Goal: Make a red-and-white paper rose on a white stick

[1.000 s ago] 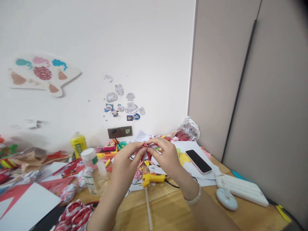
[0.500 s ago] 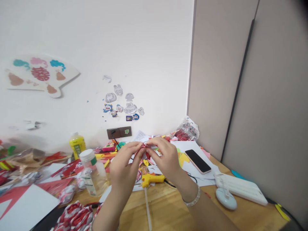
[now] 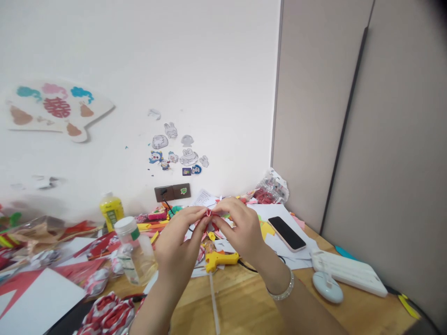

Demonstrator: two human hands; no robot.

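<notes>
A clear jar (image 3: 130, 264) with a white lid (image 3: 125, 225) on stands upright on the desk (image 3: 258, 302), left of the hands; its see-through wall carries a label, and I cannot tell what, if anything, is inside. Behind it, nearer the wall (image 3: 223, 60), stands a yellow bottle (image 3: 111, 213); whether the yellow belongs to its contents or to the bottle itself is unclear. In the far corner, a crumpled clear plastic bag (image 3: 275, 185) sits against red material (image 3: 264, 196), either in it or beside it.

Both forearms reach forward from the bottom edge and angle inward. The left hand (image 3: 181, 232) and right hand (image 3: 240, 229) meet above the desk, fingers bent and thumbs raised beneath them. Each hand is closed to a pinch, and between their fingertips they hold a small folded red-and-white piece (image 3: 208, 212). A sparkling bracelet (image 3: 283, 286) circles the right wrist. Lower in view, between the forearms, a yellow glue gun (image 3: 221, 259) lies on the desk, a pale stick (image 3: 214, 302) extending from it toward the person.
</notes>
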